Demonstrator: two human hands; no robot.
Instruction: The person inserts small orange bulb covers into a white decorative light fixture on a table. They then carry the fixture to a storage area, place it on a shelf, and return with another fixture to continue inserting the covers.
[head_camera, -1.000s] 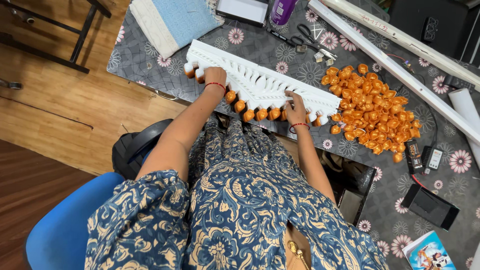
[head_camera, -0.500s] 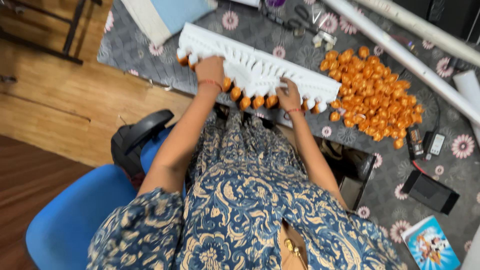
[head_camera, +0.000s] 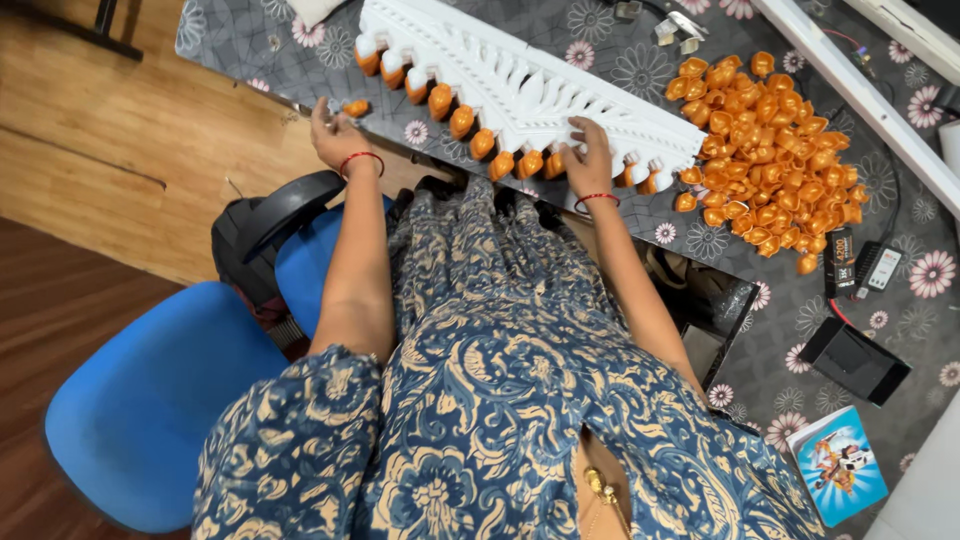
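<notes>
- L hand (head_camera: 335, 135): fingers spread, resting at table (head_camera: 250, 50) edge, just beside lone orange cap (head_camera: 356, 107).
- R hand (head_camera: 590, 160): flat, fingers spread on white moulded panel (head_camera: 520, 85), near its capped lower edge.
- Orange cap pile (head_camera: 770, 150) right of panel.

Bright, even, diffuse light fills the scene, with no harsh glare. Soft shadows sit under the white moulded strip (head_camera: 520, 90) and along the near edge of the table (head_camera: 250, 60). The orange caps (head_camera: 770, 130) carry small highlights. Focus is fairly sharp throughout; lines bend slightly toward the frame's edges
</notes>
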